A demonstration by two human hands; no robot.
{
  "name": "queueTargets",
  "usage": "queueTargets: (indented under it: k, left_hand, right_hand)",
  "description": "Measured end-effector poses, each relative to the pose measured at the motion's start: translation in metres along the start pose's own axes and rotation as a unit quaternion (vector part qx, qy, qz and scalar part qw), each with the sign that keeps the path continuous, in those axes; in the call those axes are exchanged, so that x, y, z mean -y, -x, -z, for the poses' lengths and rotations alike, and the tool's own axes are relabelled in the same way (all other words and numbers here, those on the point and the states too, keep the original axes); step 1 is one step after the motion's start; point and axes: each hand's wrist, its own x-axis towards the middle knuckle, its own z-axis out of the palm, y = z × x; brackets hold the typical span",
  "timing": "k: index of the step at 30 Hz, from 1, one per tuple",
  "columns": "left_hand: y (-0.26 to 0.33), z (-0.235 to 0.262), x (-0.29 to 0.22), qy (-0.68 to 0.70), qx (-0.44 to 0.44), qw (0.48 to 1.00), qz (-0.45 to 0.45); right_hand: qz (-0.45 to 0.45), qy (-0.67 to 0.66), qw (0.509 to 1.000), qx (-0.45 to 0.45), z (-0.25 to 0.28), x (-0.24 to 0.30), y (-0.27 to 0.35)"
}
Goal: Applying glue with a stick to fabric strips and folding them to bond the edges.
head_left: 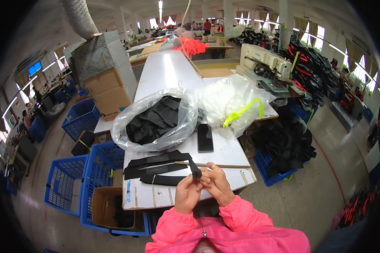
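My left hand and my right hand meet over the near edge of the white table. Between their closed fingers is one end of a black fabric strip, standing up and folded or bent over. Just left of it several more black fabric strips lie roughly side by side on the tabletop. Behind my hands a thin wooden stick lies across the table. My fingers hide part of the held strip.
A clear plastic bag full of black fabric pieces stands on the white table. Beside it are a dark phone and a second plastic bag with a yellow-green tie. A sewing machine and blue crates surround the table.
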Motion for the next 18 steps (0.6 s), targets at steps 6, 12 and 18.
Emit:
queueTargets:
  k: [6,12,18]
  left_hand:
    - [0.012,-0.030,-0.012,-0.121,0.048,0.987,-0.091]
    - [0.013,-0.030,0.002,-0.196,-0.100,0.957,-0.187]
    - [0.015,-0.023,0.013,-0.260,-0.106,0.936,-0.212]
  right_hand:
    - [0.033,0.141,0.983,0.115,-0.022,0.003,0.012]
    - [0.124,0.343,0.931,-0.018,-0.027,-0.004,0.018]
    - [0.233,0.386,0.892,-0.029,-0.026,-0.018,0.018]
